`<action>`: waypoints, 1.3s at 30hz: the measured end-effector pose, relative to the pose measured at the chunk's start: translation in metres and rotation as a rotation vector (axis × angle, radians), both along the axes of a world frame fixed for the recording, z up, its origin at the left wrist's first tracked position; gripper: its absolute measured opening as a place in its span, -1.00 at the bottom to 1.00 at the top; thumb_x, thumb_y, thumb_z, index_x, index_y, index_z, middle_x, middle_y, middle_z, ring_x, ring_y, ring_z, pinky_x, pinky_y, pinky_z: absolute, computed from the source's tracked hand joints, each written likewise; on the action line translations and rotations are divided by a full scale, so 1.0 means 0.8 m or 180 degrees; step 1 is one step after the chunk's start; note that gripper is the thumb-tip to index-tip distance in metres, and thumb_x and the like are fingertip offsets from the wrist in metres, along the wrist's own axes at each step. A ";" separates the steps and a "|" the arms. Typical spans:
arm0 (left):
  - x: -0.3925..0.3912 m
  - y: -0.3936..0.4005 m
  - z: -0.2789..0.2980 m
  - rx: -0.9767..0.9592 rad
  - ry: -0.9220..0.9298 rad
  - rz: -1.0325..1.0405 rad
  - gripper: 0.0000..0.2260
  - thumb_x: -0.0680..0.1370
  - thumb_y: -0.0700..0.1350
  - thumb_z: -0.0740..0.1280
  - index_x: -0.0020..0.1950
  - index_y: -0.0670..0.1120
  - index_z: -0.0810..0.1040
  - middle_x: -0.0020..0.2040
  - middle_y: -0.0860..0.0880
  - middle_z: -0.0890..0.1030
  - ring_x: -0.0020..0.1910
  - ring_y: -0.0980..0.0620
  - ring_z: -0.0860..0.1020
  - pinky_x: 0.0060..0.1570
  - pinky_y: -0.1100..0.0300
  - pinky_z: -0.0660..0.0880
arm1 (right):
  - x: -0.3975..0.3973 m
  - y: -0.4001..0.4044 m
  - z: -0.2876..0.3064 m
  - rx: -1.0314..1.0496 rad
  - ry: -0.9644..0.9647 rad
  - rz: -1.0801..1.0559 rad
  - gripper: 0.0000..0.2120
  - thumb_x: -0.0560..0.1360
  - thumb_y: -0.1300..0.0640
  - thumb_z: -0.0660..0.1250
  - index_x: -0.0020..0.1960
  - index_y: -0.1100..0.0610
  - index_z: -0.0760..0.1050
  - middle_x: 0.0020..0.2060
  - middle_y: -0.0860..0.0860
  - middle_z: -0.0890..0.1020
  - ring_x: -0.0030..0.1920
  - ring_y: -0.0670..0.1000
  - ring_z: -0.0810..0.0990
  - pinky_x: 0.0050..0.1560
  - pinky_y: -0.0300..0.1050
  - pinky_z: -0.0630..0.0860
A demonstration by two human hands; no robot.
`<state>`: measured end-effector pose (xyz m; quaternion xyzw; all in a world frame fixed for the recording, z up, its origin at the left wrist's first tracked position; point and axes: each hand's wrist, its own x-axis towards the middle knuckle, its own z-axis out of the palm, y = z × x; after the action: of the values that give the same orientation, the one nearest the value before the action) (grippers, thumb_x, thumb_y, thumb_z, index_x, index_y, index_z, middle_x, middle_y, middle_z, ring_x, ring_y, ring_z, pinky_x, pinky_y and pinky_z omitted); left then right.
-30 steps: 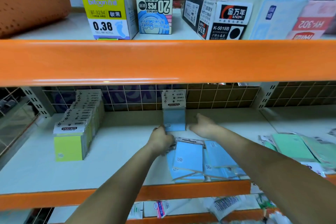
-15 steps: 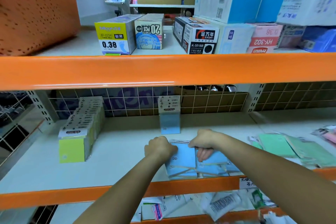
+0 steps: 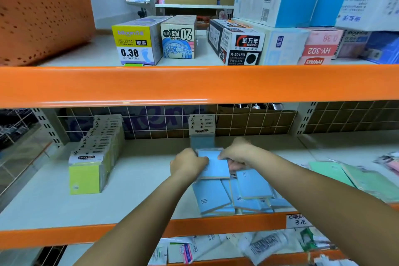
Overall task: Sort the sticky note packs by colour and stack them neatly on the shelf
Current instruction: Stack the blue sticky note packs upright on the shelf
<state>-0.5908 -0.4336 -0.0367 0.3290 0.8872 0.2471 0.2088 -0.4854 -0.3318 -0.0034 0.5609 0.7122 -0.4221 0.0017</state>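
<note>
Both my hands hold one blue sticky note pack (image 3: 213, 165) above the middle shelf (image 3: 140, 179). My left hand (image 3: 187, 163) grips its left edge and my right hand (image 3: 236, 154) pinches its upper right corner. Right behind it one blue pack (image 3: 202, 130) stands upright against the back grid. Several loose blue packs (image 3: 233, 196) lie in a heap near the shelf's front edge, below my hands. A neat row of yellow-green packs (image 3: 92, 162) stands at the left. Green packs (image 3: 349, 177) lie scattered at the right.
Pink packs (image 3: 390, 162) peek in at the far right edge. The orange beam (image 3: 194, 84) of the upper shelf hangs above my hands, with pen boxes (image 3: 136, 43) and an orange basket (image 3: 41, 15) on it. Tubes and packets (image 3: 248, 246) lie on the shelf below.
Both hands came back from the upright pack to the heap, took hold of a blue pack and lifted it towards the upright one.
</note>
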 end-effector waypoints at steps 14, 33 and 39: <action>-0.011 0.020 -0.011 0.0323 -0.0819 -0.0097 -0.56 0.45 -0.02 0.20 0.33 -0.04 0.36 0.21 -0.19 0.45 0.20 -0.22 0.44 0.16 -0.12 0.49 | -0.034 -0.003 -0.035 0.0946 0.0340 0.0550 -0.74 0.54 0.30 0.16 0.16 0.16 0.50 -0.02 0.09 0.56 -0.18 0.05 0.50 -0.35 -0.24 0.38; -0.035 0.040 -0.044 -0.0334 -0.0861 -0.0327 -0.35 0.53 0.02 0.15 0.53 0.26 -0.12 0.42 -0.06 0.38 0.45 -0.20 0.23 0.36 -0.02 0.21 | -0.047 0.010 -0.083 0.0857 0.0238 0.0456 -0.62 0.50 0.25 0.22 0.31 0.11 0.38 0.12 0.15 0.58 0.04 0.18 0.57 -0.10 -0.10 0.46; -0.023 0.036 -0.040 -0.0488 -0.0746 -0.0383 -0.30 0.59 -0.07 0.11 0.54 0.07 -0.33 0.57 -0.11 0.06 0.55 -0.16 -0.15 0.42 -0.03 0.01 | -0.044 0.011 -0.091 0.0786 -0.0108 0.0599 -0.64 0.51 0.18 0.22 0.30 0.12 0.37 0.13 0.15 0.57 0.06 0.18 0.54 -0.06 -0.11 0.46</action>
<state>-0.6093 -0.4051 -0.0691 0.3336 0.8517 0.2024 0.3499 -0.5206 -0.3230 -0.0761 0.4947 0.8080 -0.3197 -0.0157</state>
